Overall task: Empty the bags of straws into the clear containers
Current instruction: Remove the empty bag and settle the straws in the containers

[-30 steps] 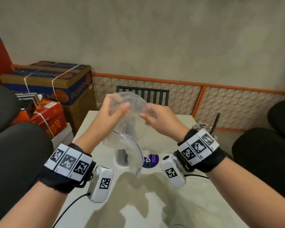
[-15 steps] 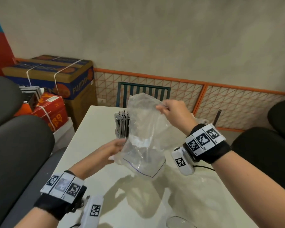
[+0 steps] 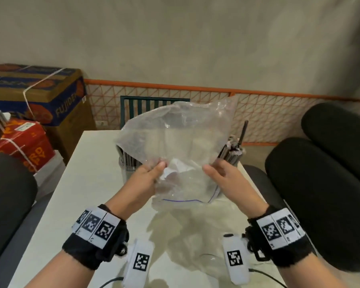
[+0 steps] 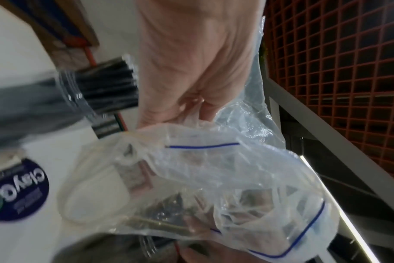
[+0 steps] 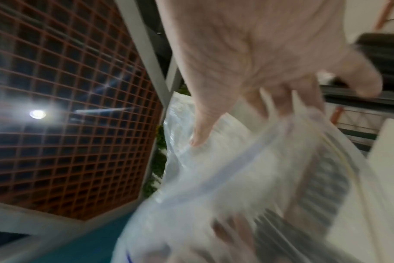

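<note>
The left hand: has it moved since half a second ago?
Yes. The left hand has risen from low beside the straw container to pinch the clear bag at mid-height, level with the right hand.

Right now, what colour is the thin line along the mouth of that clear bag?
Blue, on the zip line of the bag; clearest in the left wrist view.

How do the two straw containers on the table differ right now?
The left container sits half hidden behind the held bag; the right container shows beside it. One straw rises above the right bundle; none shows above the left. Both hold dark straws.
</note>
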`<state>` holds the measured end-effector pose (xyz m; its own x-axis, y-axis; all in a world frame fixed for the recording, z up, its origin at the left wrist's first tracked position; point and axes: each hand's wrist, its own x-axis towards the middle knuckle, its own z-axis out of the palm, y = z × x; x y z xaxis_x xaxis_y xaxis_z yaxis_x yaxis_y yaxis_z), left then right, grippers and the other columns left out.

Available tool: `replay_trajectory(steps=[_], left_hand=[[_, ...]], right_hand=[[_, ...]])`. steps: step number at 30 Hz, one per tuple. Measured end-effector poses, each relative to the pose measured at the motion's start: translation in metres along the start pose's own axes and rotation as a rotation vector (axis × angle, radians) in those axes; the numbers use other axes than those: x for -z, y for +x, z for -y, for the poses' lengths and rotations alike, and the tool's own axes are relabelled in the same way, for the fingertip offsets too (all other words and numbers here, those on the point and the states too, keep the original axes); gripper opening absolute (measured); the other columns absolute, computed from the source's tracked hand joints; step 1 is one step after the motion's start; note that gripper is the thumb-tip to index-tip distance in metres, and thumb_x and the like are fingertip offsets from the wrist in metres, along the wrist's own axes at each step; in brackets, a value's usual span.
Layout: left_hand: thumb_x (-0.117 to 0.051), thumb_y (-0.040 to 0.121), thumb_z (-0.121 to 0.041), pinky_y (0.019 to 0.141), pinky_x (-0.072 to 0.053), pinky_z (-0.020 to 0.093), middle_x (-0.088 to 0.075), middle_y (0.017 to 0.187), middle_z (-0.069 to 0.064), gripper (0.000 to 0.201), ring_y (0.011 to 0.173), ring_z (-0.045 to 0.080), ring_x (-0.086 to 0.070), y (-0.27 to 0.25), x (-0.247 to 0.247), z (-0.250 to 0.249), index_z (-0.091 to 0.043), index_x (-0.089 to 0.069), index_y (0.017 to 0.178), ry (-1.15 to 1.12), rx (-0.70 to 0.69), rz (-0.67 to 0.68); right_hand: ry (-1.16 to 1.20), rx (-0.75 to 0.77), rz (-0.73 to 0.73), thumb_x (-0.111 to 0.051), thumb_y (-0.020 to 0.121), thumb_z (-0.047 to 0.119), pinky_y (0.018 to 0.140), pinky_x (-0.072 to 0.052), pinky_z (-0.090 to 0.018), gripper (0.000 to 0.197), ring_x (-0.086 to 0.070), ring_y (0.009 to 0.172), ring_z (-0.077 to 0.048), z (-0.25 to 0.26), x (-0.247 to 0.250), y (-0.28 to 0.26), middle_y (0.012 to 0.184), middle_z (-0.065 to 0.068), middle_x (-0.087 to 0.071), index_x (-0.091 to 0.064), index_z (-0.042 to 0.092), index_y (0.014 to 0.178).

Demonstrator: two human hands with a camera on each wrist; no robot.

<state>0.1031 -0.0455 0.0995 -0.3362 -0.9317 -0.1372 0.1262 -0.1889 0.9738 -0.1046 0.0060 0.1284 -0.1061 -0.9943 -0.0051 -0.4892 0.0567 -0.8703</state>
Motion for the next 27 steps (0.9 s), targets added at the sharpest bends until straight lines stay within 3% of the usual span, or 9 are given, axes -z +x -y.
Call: replay_trajectory(steps=[2,6,10,14,18,19,21,24,27], left_hand=[[-0.052,0.093,-0.027,0.085,-0.049,0.037,-0.061,0.099,0.007,0.021,0.098,0.025,-0.059,0.006,-0.01,0.004,-0.012,-0.065,0.1,0.131,-0.049,-0.095],[-0.056,0.092,-0.023,0.062,-0.055,0.04,-0.062,0.081,0.014,0.016,0.067,0.029,-0.06,0.013,-0.022,0.015,-0.009,-0.063,0.09,0.318,-0.088,-0.33],[-0.043,0.097,-0.035,0.044,-0.05,0.026,-0.055,0.091,0.01,0.023,0.062,0.019,-0.054,-0.002,-0.055,0.035,-0.017,-0.048,0.111,0.194,0.14,-0.14],[-0.045,0.096,-0.031,0.057,-0.044,0.025,-0.051,0.089,0.003,0.021,0.062,0.014,-0.048,0.002,-0.09,0.076,-0.019,-0.039,0.113,0.292,0.197,0.004],[-0.055,0.092,-0.03,0.055,-0.044,0.026,-0.056,0.095,0.008,0.048,0.065,0.019,-0.055,0.024,-0.104,0.127,-0.011,-0.03,0.128,0.356,0.336,0.016],[-0.058,0.089,-0.034,0.058,-0.047,0.028,-0.057,0.106,0.012,0.064,0.077,0.025,-0.061,0.029,-0.104,0.139,-0.01,-0.023,0.135,0.386,0.405,0.024],[-0.063,0.084,-0.039,0.089,-0.047,0.036,-0.041,0.139,0.021,0.09,0.119,0.035,-0.051,0.036,-0.1,0.156,-0.008,-0.006,0.145,0.527,0.47,0.023],[-0.054,0.092,-0.031,0.106,-0.031,0.04,-0.027,0.146,0.021,0.073,0.133,0.035,-0.033,0.038,-0.097,0.15,-0.006,-0.014,0.147,0.785,0.286,-0.057],[-0.043,0.096,-0.012,0.097,-0.035,0.032,-0.049,0.125,0.015,0.034,0.117,0.029,-0.043,0.035,-0.103,0.121,-0.007,-0.05,0.129,0.978,-0.188,-0.019]], right_hand=[[-0.125,0.086,-0.09,-0.056,0.092,0.03,0.051,-0.035,-0.012,0.033,-0.046,0.051,0.003,-0.018,0.0,-0.001,0.059,0.004,-0.046,-0.05,0.011,0.066],[-0.077,-0.013,-0.248,-0.05,0.095,0.029,0.044,-0.03,-0.013,0.04,-0.034,0.046,-0.003,-0.045,0.026,-0.018,0.047,0.009,-0.039,-0.041,0.019,0.058],[0.06,-0.197,-0.209,-0.058,0.078,0.057,0.053,-0.03,-0.03,0.044,-0.039,0.052,-0.016,-0.074,0.039,-0.048,0.058,-0.007,-0.045,-0.049,0.015,0.079],[0.225,-0.356,-0.179,-0.063,0.082,0.043,0.062,-0.042,-0.032,0.03,-0.054,0.069,-0.016,-0.099,0.055,-0.086,0.081,-0.019,-0.056,-0.045,0.036,0.105],[0.143,-0.58,-0.089,-0.061,0.084,0.044,0.059,-0.043,-0.03,0.052,-0.053,0.071,-0.017,-0.147,0.053,-0.102,0.091,-0.011,-0.054,-0.03,0.029,0.123],[0.044,-0.641,-0.045,-0.059,0.085,0.046,0.059,-0.044,-0.03,0.056,-0.055,0.075,-0.02,-0.162,0.046,-0.101,0.095,-0.012,-0.055,-0.028,0.024,0.126],[-0.109,-0.714,-0.004,-0.055,0.088,0.047,0.063,-0.049,-0.033,0.064,-0.059,0.093,-0.026,-0.19,0.033,-0.097,0.116,-0.015,-0.049,-0.026,0.013,0.134],[-0.25,-0.683,-0.112,-0.047,0.094,0.042,0.096,-0.044,-0.041,0.061,-0.047,0.121,-0.032,-0.205,0.03,-0.09,0.138,-0.017,-0.031,-0.026,0.009,0.141],[-0.722,-0.588,-0.177,-0.037,0.098,0.041,0.091,-0.044,-0.043,0.045,-0.043,0.118,-0.032,-0.189,0.041,-0.086,0.133,-0.013,-0.037,-0.039,0.015,0.134]])
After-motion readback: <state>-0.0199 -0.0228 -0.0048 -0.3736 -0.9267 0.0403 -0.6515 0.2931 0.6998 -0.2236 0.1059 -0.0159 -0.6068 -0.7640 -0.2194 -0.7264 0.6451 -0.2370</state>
